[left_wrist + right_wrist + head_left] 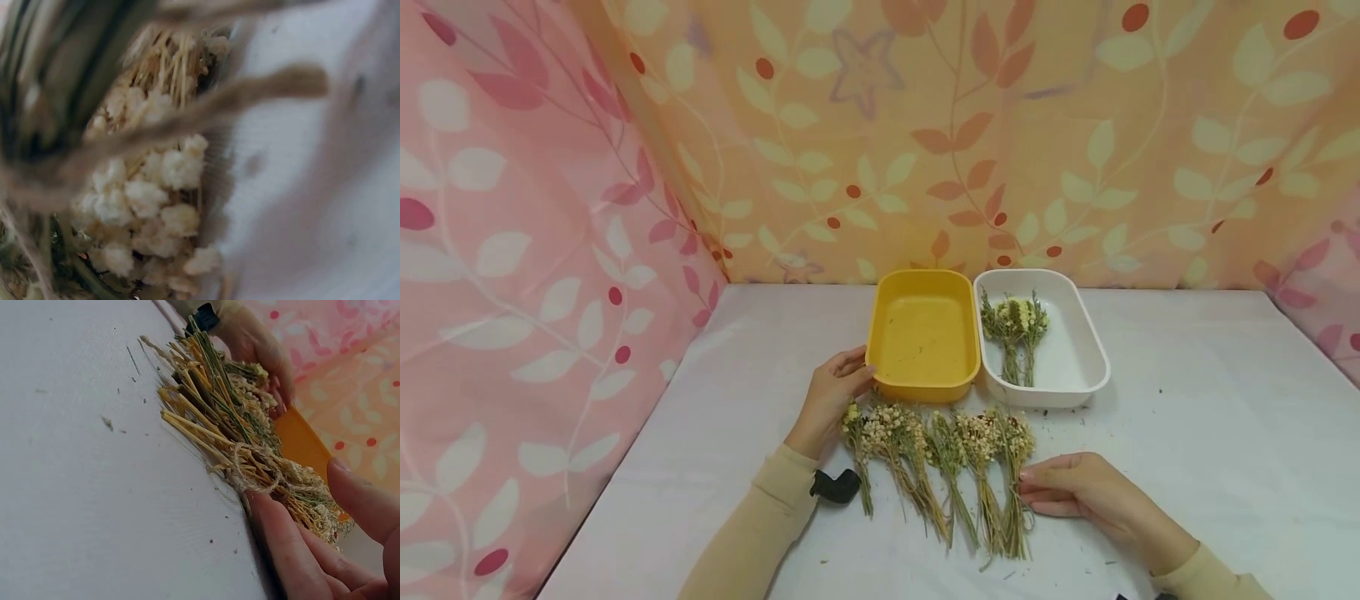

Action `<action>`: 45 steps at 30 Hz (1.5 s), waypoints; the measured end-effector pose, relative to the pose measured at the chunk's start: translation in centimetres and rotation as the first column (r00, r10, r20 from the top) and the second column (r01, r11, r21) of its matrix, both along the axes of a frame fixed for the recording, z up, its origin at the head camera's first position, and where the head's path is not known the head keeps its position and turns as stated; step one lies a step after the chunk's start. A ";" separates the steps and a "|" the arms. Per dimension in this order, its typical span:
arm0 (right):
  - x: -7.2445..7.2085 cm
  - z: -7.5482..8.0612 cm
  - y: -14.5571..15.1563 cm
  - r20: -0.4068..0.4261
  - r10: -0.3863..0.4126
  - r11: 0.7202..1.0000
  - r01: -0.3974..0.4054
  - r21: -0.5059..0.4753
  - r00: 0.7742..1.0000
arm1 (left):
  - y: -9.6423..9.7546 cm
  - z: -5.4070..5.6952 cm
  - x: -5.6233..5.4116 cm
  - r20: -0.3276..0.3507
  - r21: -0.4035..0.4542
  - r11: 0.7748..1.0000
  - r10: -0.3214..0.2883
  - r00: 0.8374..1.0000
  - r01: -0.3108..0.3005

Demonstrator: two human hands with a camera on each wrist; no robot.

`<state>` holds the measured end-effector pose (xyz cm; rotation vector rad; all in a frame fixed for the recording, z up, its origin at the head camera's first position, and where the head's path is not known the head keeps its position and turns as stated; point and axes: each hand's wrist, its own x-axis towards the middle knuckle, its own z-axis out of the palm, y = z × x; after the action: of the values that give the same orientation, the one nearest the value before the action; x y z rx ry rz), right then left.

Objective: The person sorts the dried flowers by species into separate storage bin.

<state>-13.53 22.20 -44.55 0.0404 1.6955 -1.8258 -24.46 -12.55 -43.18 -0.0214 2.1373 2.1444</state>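
Observation:
In the head view, my left hand (833, 392) rests its fingertips against the left front corner of a yellow tray (925, 392). Several twine-tied bunches of dried flowers (917, 442) lie side by side in front of it, stems towards me. My right hand (1078, 492) is beside the rightmost bunch (1015, 500). Seen from the right wrist, the fingers (281, 544) touch that bunch near its twine knot, while the thumb stands apart. Close stems, twine and cream blossoms (144, 200) fill the left wrist view, which hides the left hand.
Against the yellow tray's right side stands a white tray (1071, 358) holding small yellow-green bunches (1015, 333). Plant crumbs are scattered over the white tabletop (1210, 442). Patterned cloth (865, 150) hangs behind the table and at both sides. A black device sits on the left wrist.

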 end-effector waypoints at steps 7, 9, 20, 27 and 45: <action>0.8 -0.6 -0.5 0.016 0.002 1.000 -0.002 0.009 1.000 | 0.1 -0.1 0.3 0.023 0.016 1.000 -0.002 1.000 0.002; 1.0 -0.7 -0.6 0.019 -0.022 1.000 0.022 0.019 1.000 | 0.1 -0.2 0.3 0.025 0.025 1.000 -0.009 1.000 0.008; 1.3 -0.6 -1.3 0.007 -0.101 0.991 0.100 0.089 0.995 | 0.1 0.0 0.3 0.021 0.024 1.000 -0.011 1.000 0.011; 1.1 -0.7 -1.7 -0.013 -0.101 0.989 0.102 0.104 0.995 | -0.2 0.0 0.2 0.003 -0.007 1.000 -0.007 1.000 0.007; 0.9 -0.3 -1.4 -0.030 -0.061 0.993 0.064 0.102 0.998 | 0.1 0.3 0.2 0.016 0.037 0.999 -0.002 1.000 0.001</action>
<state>-12.58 20.84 -44.86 0.1137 1.8246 -1.7898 -24.31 -12.43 -42.85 -0.0337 2.0880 2.1749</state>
